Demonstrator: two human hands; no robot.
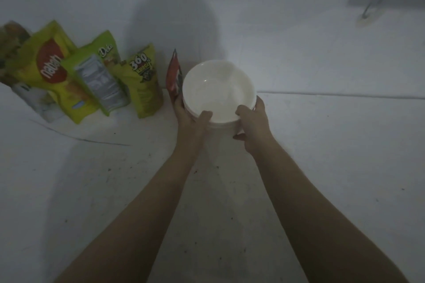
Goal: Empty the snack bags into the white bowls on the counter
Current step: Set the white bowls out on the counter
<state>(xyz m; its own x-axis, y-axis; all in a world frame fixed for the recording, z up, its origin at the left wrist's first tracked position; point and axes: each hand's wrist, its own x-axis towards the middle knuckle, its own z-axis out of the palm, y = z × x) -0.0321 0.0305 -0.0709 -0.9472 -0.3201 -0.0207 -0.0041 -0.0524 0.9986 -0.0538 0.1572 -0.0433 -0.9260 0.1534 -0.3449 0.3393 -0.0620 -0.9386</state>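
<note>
A stack of white bowls (pixel 218 89) is in the middle of the view, its top bowl empty. My left hand (pixel 190 117) grips the stack's left rim with the thumb on the inside. My right hand (pixel 253 122) grips the right rim the same way. Several snack bags lean against the wall at the left: a yellow-green Nabati bag (pixel 49 69), a green Deka bag (pixel 101 76), a green "360" bag (pixel 145 82). A red bag (pixel 173 73) stands edge-on just behind the bowls.
The white counter (pixel 322 167) spreads around the bowls, speckled with dark spots. A white wall rises behind. Another dull-coloured bag (pixel 11 50) sits at the far left. A grey panel with a cable (pixel 372 0) is at the top right.
</note>
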